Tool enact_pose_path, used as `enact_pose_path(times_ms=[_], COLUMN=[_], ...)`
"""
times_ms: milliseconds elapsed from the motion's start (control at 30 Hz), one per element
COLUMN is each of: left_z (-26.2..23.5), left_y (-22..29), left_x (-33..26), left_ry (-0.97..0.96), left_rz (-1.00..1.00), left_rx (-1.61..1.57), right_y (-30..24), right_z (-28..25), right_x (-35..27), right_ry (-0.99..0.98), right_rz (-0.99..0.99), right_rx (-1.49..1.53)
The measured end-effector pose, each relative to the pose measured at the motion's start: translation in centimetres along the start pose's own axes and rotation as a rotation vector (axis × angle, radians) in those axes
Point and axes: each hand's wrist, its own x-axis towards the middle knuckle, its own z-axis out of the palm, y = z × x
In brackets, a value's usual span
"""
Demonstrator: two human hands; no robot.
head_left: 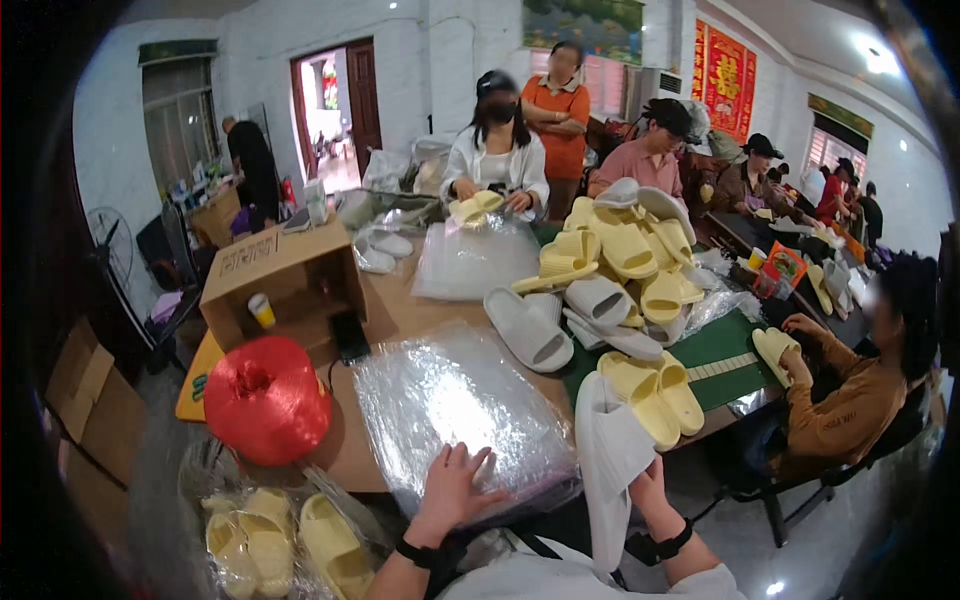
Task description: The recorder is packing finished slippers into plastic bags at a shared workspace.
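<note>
A: What are the person's hands doing?

B: The left hand lies flat, fingers spread, on a stack of clear plastic bags at the table's near edge. The right hand grips a white slipper, upright, just beside two yellow slippers.

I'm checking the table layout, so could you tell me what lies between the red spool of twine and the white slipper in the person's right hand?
In the head view, the stack of clear plastic bags lies between the red spool and the white slipper; the left hand rests on its near edge.
</note>
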Motion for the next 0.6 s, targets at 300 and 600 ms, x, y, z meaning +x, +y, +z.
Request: enact_pose_path(times_ms=[300, 600], left_z=[2.9, 2.0], left_y=[-2.3, -3.2], left_x=[-2.0, -2.4], left_ry=[0.04, -0.004], left_rz=[0.117, 0.098], left_rx=[0.154, -0.048], right_y=[3.3, 8.4], right_z=[-5.8, -10.8], right_x=[-2.9, -6.5], right_ry=[0.024, 0.054], right_rz=[-0.272, -0.449], right_rx=[0.177, -0.006])
